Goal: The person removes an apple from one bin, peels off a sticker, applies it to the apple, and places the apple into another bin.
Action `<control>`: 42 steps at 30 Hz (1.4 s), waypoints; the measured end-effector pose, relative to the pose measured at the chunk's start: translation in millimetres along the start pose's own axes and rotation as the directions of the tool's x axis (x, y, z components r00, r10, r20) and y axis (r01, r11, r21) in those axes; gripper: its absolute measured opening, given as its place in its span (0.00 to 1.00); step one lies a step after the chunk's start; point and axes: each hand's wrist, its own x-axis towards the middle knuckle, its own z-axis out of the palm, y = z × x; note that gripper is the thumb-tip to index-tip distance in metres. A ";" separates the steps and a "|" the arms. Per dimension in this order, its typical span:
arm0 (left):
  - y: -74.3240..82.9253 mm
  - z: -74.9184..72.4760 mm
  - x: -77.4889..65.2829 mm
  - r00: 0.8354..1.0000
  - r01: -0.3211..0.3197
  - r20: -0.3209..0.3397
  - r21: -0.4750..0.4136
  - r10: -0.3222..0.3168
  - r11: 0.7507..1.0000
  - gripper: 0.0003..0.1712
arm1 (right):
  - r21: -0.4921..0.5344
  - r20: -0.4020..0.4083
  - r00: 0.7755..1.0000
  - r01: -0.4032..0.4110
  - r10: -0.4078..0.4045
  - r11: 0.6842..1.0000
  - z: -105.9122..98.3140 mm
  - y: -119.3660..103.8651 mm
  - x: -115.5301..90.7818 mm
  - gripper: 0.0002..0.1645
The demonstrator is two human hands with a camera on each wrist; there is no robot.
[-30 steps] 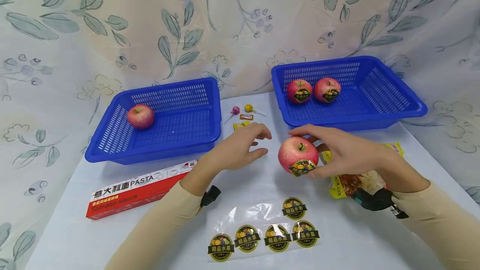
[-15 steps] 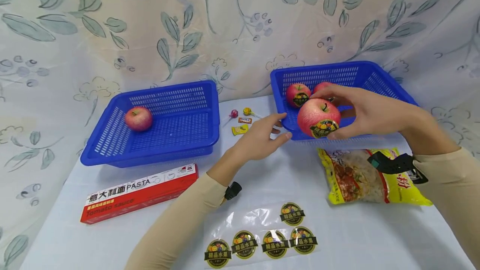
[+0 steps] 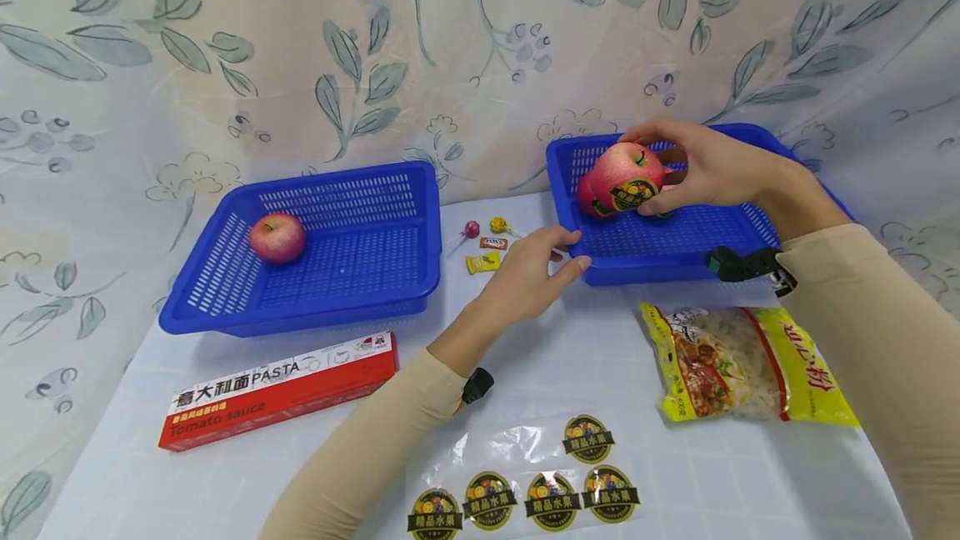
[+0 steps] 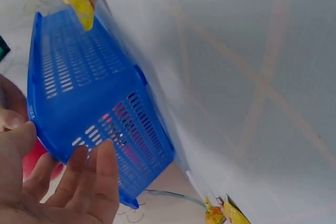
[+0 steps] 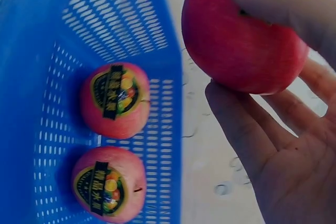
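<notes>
My right hand (image 3: 697, 165) grips a red apple (image 3: 624, 169) with a round black-and-gold fruit sticker, above the right blue basket (image 3: 660, 272). In the right wrist view the thumb presses near the held apple's sticker, and two stickered apples, an upper apple (image 5: 115, 100) and a lower apple (image 5: 109, 184), lie inside the basket. The head view hides most of these behind the held one. At the basket's near left corner my left hand (image 3: 528, 273) holds the rim, thumb on the front side, fingers (image 4: 107, 174) against the slotted wall.
Another blue basket (image 3: 337, 307) at left holds one apple (image 3: 277, 238) with no sticker showing. Lollipops (image 3: 470, 229) and wrapped candies (image 3: 483, 262) lie between the baskets. A pasta box (image 3: 281, 390), a sticker sheet (image 3: 517, 440) and a yellow noodle bag (image 3: 742, 365) lie nearer.
My right hand has carried the apple up and away from me, from over the table to above the right basket. My left hand has moved right to that basket's corner.
</notes>
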 end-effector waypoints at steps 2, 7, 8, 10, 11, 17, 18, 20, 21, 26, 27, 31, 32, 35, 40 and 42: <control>-0.9 -0.8 0.6 1.000 0.007 -0.007 -0.004 -0.007 1.000 0.26 | 0.000 0.035 0.999 -0.031 0.031 1.000 -1.4 7.6 9.6 0.49; -1.2 -2.5 1.4 1.000 0.016 -0.010 -0.001 -0.016 1.000 0.25 | -0.035 0.144 0.977 -0.153 0.156 0.988 -2.3 25.4 25.1 0.49; -1.1 -2.8 1.2 1.000 0.017 -0.011 -0.002 -0.017 1.000 0.25 | -0.044 0.166 0.970 -0.173 0.178 0.984 -1.5 28.3 27.1 0.49; -0.5 -3.3 0.4 1.000 0.021 -0.009 -0.007 -0.021 1.000 0.25 | -0.055 0.208 0.956 -0.198 0.205 0.979 1.4 33.6 30.8 0.49; -0.6 -3.5 -0.5 1.000 0.025 -0.006 -0.007 -0.026 1.000 0.25 | -0.055 0.231 0.949 -0.209 0.216 0.976 3.8 35.8 32.6 0.50; 0.6 -3.2 -6.5 0.998 0.056 0.004 0.006 -0.056 0.998 0.25 | -0.062 0.354 0.896 -0.264 0.269 0.963 18.7 41.5 40.4 0.52; 1.1 -3.3 -6.7 0.998 0.055 0.001 0.010 -0.055 0.998 0.25 | -0.069 0.366 0.889 -0.268 0.274 0.961 20.3 42.0 41.8 0.52; 2.0 -3.4 -6.4 0.999 0.049 -0.002 0.010 -0.049 0.999 0.25 | -0.089 0.385 0.878 -0.269 0.282 0.959 22.7 43.3 44.4 0.52; 2.2 -3.3 -5.9 0.999 0.045 -0.002 0.005 -0.045 0.999 0.25 | -0.105 0.391 0.875 -0.266 0.286 0.958 23.6 44.1 45.3 0.52; 1.3 -2.6 -2.9 0.999 0.040 0.003 -0.014 -0.040 0.999 0.25 | -0.234 0.417 0.851 -0.238 0.319 0.942 27.4 47.6 49.1 0.52; 1.0 -2.7 -2.1 0.999 0.037 0.001 -0.016 -0.037 0.999 0.25 | -0.249 0.426 0.844 -0.238 0.326 0.939 27.5 47.3 50.1 0.52; 0.0 -1.7 -2.3 1.000 0.026 -0.007 -0.027 -0.026 0.999 0.25 | -0.271 0.463 0.806 -0.266 0.368 0.925 28.5 42.1 50.5 0.56; -0.1 -1.7 -2.2 1.000 0.025 -0.008 -0.030 -0.025 0.999 0.25 | -0.273 0.470 0.796 -0.280 0.382 0.920 28.2 40.8 50.6 0.56; -0.2 -1.7 -1.9 1.000 0.022 -0.004 -0.029 -0.022 0.999 0.25 | -0.283 0.483 0.769 -0.315 0.419 0.906 27.6 37.0 50.2 0.58; -0.9 -1.3 -1.3 1.000 0.020 0.003 -0.022 -0.020 1.000 0.25 | -0.298 0.490 0.746 -0.344 0.452 0.891 28.1 32.4 49.2 0.56; -1.2 -1.2 -1.2 1.000 0.012 -0.004 -0.014 -0.012 1.000 0.25 | -0.312 0.488 0.741 -0.346 0.462 0.885 28.5 31.2 48.7 0.55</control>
